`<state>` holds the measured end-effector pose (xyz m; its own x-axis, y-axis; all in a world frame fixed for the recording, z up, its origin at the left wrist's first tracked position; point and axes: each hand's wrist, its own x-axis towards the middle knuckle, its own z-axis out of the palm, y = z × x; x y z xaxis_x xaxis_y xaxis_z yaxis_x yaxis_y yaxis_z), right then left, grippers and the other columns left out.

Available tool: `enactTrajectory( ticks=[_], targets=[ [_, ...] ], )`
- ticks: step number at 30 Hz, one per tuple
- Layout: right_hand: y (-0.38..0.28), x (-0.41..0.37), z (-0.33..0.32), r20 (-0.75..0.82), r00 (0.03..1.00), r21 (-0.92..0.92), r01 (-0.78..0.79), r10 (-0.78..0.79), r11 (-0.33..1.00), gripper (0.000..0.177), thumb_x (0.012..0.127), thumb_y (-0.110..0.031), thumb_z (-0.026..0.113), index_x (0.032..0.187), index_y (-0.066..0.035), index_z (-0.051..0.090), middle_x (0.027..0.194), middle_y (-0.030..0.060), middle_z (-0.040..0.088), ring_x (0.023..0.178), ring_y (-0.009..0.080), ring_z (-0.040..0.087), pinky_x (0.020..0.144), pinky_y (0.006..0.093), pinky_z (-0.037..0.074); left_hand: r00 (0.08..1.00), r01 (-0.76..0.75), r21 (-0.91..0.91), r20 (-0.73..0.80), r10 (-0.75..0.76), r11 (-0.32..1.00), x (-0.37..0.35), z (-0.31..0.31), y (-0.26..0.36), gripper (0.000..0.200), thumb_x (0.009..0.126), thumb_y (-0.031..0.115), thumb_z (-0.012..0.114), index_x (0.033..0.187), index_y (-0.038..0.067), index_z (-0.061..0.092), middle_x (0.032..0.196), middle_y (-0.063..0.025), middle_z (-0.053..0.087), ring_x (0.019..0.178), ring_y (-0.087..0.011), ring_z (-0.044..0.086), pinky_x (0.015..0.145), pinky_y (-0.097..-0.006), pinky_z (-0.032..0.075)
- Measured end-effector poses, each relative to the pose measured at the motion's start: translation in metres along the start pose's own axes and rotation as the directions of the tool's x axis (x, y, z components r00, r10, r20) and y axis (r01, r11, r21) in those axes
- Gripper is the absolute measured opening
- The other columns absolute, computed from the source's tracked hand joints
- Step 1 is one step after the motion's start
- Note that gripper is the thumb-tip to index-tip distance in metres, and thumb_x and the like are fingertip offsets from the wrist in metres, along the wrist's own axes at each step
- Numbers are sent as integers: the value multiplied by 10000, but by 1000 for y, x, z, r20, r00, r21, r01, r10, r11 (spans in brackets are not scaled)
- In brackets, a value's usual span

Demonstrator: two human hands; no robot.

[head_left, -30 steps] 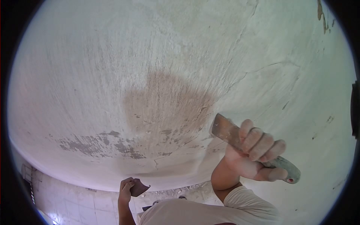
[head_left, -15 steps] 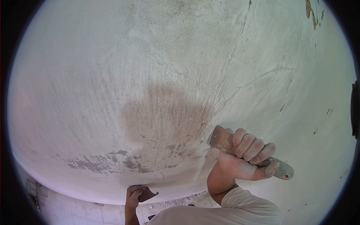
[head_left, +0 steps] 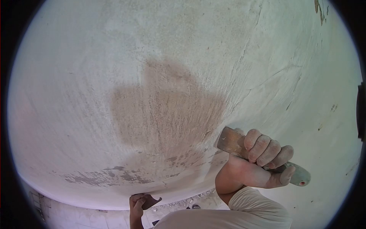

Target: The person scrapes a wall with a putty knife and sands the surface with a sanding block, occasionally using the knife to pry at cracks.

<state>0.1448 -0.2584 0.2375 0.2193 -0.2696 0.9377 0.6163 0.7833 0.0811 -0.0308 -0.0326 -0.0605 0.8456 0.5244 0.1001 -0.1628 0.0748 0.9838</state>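
My right hand (head_left: 270, 154), dusted with white powder, is wrapped round a putty knife (head_left: 233, 142). Its broad, stained blade points left with the edge close to the wall (head_left: 213, 45), and its green handle end sticks out past my thumb. Low in the view, my left hand (head_left: 136, 204) grips a thin dark brown piece (head_left: 151, 202) with a curled corner, near the foot of the wall. Between and above the hands, a brownish patch (head_left: 167, 110) spreads over the rough, streaked wall surface.
Grey flaked spots (head_left: 110, 176) mark the lower wall, and cracks (head_left: 272, 76) run across its right side. Rubble (head_left: 187, 201) lies along the wall's base on the tiled floor (head_left: 84, 217). Brown chipped spots (head_left: 319, 11) show at top right.
The brownish patch reaches higher and wider on the wall. My right hand and the putty knife sit slightly further right and lower in view; my left hand keeps its grip.
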Motion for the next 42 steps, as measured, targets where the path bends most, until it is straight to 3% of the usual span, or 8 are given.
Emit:
enactTrajectory(
  ticks=[20, 25, 28, 30, 33, 39, 40, 42],
  targets=[
    [-14, -21, -9, 85, 989, -28, -120, 122, 992, 383, 918, -423, 445, 693, -126, 358, 507, -11, 323, 428, 137, 267, 493, 332, 257, 999, 35, 71, -2, -35, 997, -6, 0, -19, 185, 765, 57, 511, 806, -54, 654, 695, -13, 593, 682, -108, 539, 657, -266, 426],
    [-25, -58, -13, -21, 931, -34, -366, 365, 930, 365, 920, -378, 438, 666, -139, 331, 475, -1, 322, 414, 132, 219, 487, 312, 250, 990, 137, 127, 5, -139, 982, -27, -9, -56, 175, 789, 60, 496, 787, -39, 640, 686, -10, 574, 678, -90, 503, 628, -277, 408],
    [-47, -101, -42, 89, 666, -343, -677, 740, 651, 382, 902, -449, 498, 735, -115, 414, 543, -2, 402, 453, 115, 298, 491, 296, 293, 986, 169, 144, -22, -168, 975, -45, -5, -69, 199, 847, 142, 577, 736, -19, 618, 638, 6, 539, 641, -80, 475, 581, -271, 387],
    [-71, -127, -60, 73, 269, -621, -741, 960, 255, 337, 849, -348, 635, 884, -36, 514, 634, 23, 460, 558, 117, 403, 559, 285, 344, 984, 179, 290, -46, -173, 940, -56, -7, -69, 274, 861, 233, 652, 736, -9, 622, 610, 9, 527, 605, -75, 465, 544, -270, 382],
    [-74, -174, -73, 205, -69, -573, -817, 976, 63, 414, 823, -365, 673, 1018, -33, 520, 756, 26, 513, 678, 110, 456, 604, 277, 372, 978, 208, 359, -93, -187, 910, -69, 3, -58, 260, 849, 234, 675, 757, -8, 644, 601, -9, 552, 598, -75, 474, 538, -270, 391],
    [-120, -239, -106, 245, -266, -553, -828, 932, -91, 463, 846, -323, 666, 1175, -35, 514, 859, 56, 581, 783, 150, 545, 692, 309, 448, 986, 155, 264, -102, -132, 952, -69, 36, -53, 244, 845, 229, 688, 793, -8, 673, 631, -32, 610, 586, -72, 490, 531, -257, 401],
    [-122, -222, -105, 235, -394, -655, -739, 889, -155, 429, 841, -304, 674, 1149, -28, 560, 908, 90, 603, 832, 177, 583, 721, 318, 470, 992, 123, 296, -77, -105, 947, -68, 45, -48, 236, 851, 218, 683, 800, -12, 672, 615, -24, 592, 564, -68, 473, 515, -255, 391],
    [-131, -210, -120, 304, -344, -732, -682, 888, -13, 410, 820, -311, 699, 1097, -28, 594, 912, 90, 604, 834, 188, 590, 713, 325, 477, 991, 130, 308, -72, -113, 943, -69, 63, -56, 229, 853, 209, 683, 795, -11, 671, 608, -18, 580, 566, -65, 466, 514, -252, 385]
  ],
)
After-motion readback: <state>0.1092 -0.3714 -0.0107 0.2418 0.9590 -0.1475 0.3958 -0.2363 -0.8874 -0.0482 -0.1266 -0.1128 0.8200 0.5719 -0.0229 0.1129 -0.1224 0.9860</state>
